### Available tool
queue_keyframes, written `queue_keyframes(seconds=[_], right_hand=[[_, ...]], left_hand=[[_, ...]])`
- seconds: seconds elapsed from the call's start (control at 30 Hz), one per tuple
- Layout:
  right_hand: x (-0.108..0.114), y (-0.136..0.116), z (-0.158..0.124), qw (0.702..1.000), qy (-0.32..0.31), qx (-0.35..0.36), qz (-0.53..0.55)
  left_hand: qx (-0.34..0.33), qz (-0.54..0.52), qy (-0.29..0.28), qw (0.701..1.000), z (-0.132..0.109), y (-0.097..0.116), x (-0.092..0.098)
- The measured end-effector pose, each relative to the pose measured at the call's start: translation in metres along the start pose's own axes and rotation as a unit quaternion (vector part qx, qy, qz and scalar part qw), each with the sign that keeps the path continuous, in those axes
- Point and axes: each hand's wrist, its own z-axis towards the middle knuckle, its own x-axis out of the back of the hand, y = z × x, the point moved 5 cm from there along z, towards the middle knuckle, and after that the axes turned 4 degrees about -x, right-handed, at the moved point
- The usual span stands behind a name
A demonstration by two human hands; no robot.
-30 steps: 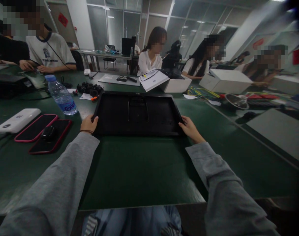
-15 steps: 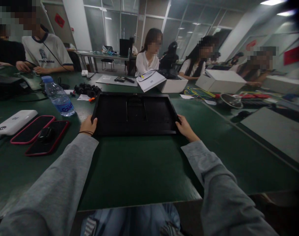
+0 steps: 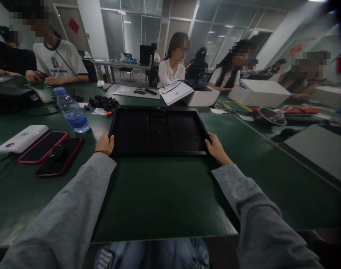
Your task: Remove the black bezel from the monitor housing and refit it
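A black rectangular tray-like panel (image 3: 184, 130) with a raised rim lies in front of me on the green table. A recessed rectangular piece sits in its middle. My left hand (image 3: 104, 144) is closed around its left edge, thumb on top, and my right hand (image 3: 217, 148) grips the right edge the same way. The fingers beneath the panel are hidden. To the left of my left hand stands a tilted-looking water bottle (image 3: 75, 116) with a blue cap, its lower part next to the panel's far left corner.
On the green table (image 3: 165, 201), two red-edged phones (image 3: 58, 160) and a white power bank (image 3: 22, 139) lie at left. Farther off are black cables (image 3: 103, 102), white boxes (image 3: 258, 92) and a metal bowl (image 3: 271, 116). A grey panel (image 3: 320, 149) lies at right. Several people sit across the table.
The whole scene has shifted slightly to the right in view, as if my head turned a little left. Both hands keep their hold on the black panel, which stays in place on the table.
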Motion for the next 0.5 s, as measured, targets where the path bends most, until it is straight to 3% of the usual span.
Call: queue_keyframes(seconds=[0.2,0.4,0.5], right_hand=[[-0.002,0.001,0.003,1.000,0.015,-0.016,-0.001],[-0.009,-0.011,-0.020,0.984,-0.063,-0.124,0.108],[-0.016,-0.021,-0.031,0.980,-0.072,-0.133,0.128]], left_hand=[[0.010,0.028,-0.011,0.999,-0.003,0.002,0.000],[0.027,0.018,0.014,0.999,0.004,-0.014,0.005],[0.040,0.004,0.023,0.999,0.010,-0.022,0.006]])
